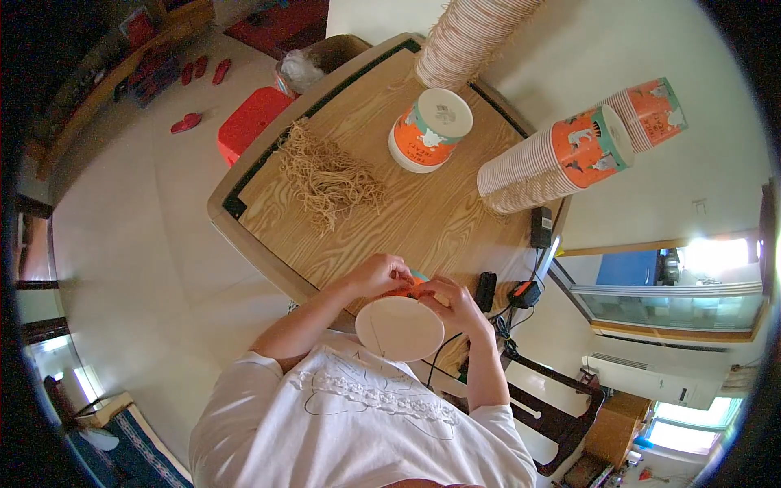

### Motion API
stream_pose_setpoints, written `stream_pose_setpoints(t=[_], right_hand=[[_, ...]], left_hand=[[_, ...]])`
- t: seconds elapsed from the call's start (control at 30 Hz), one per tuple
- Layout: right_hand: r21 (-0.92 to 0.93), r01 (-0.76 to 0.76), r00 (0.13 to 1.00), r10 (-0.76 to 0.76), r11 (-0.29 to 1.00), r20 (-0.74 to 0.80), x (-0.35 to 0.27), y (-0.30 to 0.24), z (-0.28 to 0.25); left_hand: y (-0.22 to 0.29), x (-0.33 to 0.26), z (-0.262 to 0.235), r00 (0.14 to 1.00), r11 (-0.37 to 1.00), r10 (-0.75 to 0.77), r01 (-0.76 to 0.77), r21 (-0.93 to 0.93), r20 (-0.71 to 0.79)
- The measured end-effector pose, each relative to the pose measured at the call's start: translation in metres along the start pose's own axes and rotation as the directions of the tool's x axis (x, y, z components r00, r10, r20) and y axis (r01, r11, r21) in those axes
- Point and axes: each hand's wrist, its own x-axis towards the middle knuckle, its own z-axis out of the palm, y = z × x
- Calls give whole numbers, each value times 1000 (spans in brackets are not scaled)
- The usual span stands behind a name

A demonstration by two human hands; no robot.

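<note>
Close to my chest, a paper bucket (pixel 399 329) is tipped so its round white mouth faces me. A bit of its orange and teal printed side shows between my hands. My left hand (pixel 382 275) has its fingers closed at the bucket's far left side. On the right, my right hand (pixel 452 301) grips it with fingers bent and the thumb near the rim. Whether a thin cord is also pinched in the fingertips is too small to tell. Beyond my hands, a loose heap of brown paper-like twine (pixel 325 175) lies on the wooden table (pixel 431 232).
An upside-down bucket (pixel 431 130) stands at the table's middle back. Long nested stacks of buckets lie at the right (pixel 553 159) and far edge (pixel 472 41). Black power adapters (pixel 541 228) and cables line the right edge. A red stool (pixel 252 122) stands left of the table.
</note>
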Motion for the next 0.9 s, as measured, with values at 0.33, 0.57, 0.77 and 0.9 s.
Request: stream_pose_setpoints(t=[0.33, 0.57, 0.77, 0.9], right_hand=[[-121, 67, 996, -73, 990, -47, -10, -7, 6], [-116, 44, 996, -53, 992, -76, -9, -5, 8], [-120, 38, 997, -46, 992, -65, -7, -7, 8], [-95, 22, 996, -30, 995, -84, -8, -5, 9]], left_hand=[[15, 1, -10, 991, 987, -52, 70, -148, 121], [13, -1, -13, 978, 927, -115, 168, -334, 172], [25, 2, -18, 949, 962, -132, 193, -195, 285], [29, 2, -15, 971, 976, -118, 153, -157, 210]])
